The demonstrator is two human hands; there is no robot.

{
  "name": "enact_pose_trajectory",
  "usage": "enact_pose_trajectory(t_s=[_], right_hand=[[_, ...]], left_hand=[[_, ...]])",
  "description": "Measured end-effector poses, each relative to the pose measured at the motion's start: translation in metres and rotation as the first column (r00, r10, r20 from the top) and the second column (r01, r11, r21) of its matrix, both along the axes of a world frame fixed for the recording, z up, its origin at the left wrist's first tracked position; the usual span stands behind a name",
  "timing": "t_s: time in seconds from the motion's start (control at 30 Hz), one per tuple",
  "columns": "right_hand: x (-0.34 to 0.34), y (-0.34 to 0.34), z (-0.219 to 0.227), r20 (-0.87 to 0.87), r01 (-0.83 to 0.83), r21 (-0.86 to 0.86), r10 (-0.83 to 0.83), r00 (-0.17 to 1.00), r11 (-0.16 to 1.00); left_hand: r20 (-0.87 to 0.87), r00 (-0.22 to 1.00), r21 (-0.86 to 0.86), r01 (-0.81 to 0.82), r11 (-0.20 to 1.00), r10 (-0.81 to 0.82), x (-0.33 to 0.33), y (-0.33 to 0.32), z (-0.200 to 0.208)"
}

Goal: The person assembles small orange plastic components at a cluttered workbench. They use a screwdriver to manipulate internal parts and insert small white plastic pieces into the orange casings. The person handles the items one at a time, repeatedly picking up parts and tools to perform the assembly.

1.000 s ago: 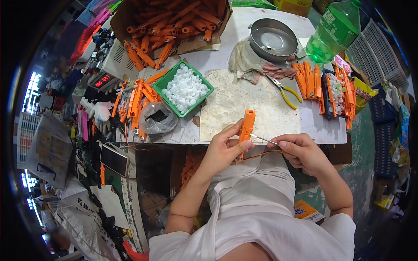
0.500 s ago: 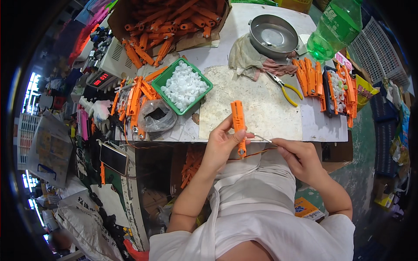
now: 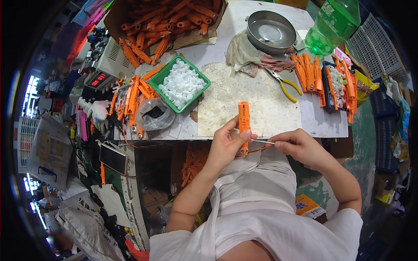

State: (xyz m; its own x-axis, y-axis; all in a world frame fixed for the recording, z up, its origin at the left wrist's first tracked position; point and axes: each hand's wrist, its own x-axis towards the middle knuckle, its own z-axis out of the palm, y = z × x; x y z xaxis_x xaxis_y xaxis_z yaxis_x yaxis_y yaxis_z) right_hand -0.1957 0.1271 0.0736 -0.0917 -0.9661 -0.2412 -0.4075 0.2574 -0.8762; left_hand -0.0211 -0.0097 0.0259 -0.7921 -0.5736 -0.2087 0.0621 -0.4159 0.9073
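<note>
My left hand [image 3: 229, 141] grips a long, narrow orange plastic part [image 3: 244, 119] upright, thumb across its lower half. A small metal piece shows at the part's lower end. In my right hand [image 3: 296, 145] is a thin metal tool [image 3: 262, 142], pinched between thumb and fingers; its tip points left at the orange part beside my left thumb. Whether the tip touches the part, I cannot tell. Thin orange-brown wire [image 3: 257, 150] runs just under the tool. Both hands are above my lap at the table's front edge.
A green basket [image 3: 209, 81] of white plastic pieces stands behind my left hand. Yellow-handled pliers [image 3: 287, 89], a metal bowl [image 3: 289, 41] and a rag [image 3: 241, 54] lie farther back. Orange parts fill a cardboard box [image 3: 185, 39]; more [image 3: 310, 74] stand at right near a green bottle [image 3: 333, 26].
The orange part has shifted slightly right with my left hand. My right hand has lifted a little, and the tool now lies nearly level. The view has moved slightly.
</note>
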Motion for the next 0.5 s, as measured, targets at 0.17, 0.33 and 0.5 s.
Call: enact_pose_trajectory(t_s=[0.17,0.33,0.5], right_hand=[[0.019,0.012,-0.008,-0.833,-0.415,-0.307,-0.031,0.553,0.857],[0.013,0.011,-0.017,-0.483,-0.146,-0.428,-0.089,0.871,0.892],[0.009,0.007,-0.008,-0.123,0.025,-0.169,-0.046,0.991,0.985]], left_hand=[[-0.015,0.995,0.000,-0.097,0.995,0.097,-0.006,0.002,-0.007],[-0.096,0.981,0.066,-0.162,0.985,0.167,-0.008,0.000,0.000],[-0.136,0.982,0.079,-0.121,0.990,0.131,-0.006,-0.003,0.001]])
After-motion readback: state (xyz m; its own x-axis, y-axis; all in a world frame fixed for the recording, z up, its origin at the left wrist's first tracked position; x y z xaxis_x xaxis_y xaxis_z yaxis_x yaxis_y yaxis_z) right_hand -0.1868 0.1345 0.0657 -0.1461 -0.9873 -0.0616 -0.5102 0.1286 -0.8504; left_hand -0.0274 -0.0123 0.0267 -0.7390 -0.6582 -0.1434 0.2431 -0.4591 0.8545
